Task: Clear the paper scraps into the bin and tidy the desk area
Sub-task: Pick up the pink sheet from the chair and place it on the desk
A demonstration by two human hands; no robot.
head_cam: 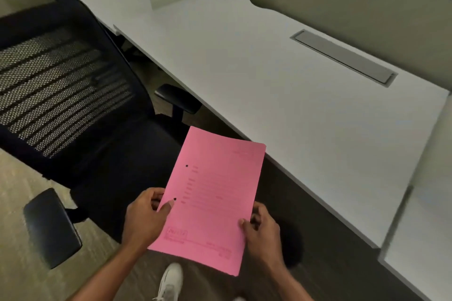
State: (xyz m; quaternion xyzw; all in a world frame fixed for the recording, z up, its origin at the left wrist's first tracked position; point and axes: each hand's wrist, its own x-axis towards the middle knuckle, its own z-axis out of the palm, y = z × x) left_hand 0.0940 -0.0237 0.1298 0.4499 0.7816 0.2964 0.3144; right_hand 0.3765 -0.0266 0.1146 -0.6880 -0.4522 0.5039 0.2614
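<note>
Desk (293, 85): white top, no scraps visible; clearing looks largely done. Chair (73, 95): black mesh, pulled out, not yet tucked in. Pink folder (210, 198): held off the desk edge, unplaced. My left hand (144, 217) and right hand (264, 230): both closed on its sides. Bin: not in view.

Printed text on the pink punched paper folder (210, 200) blurred beyond reading; black mesh-backed office chair (66, 95) cut by left edge; white lace-up shoe (170, 282) cut by bottom edge.
</note>
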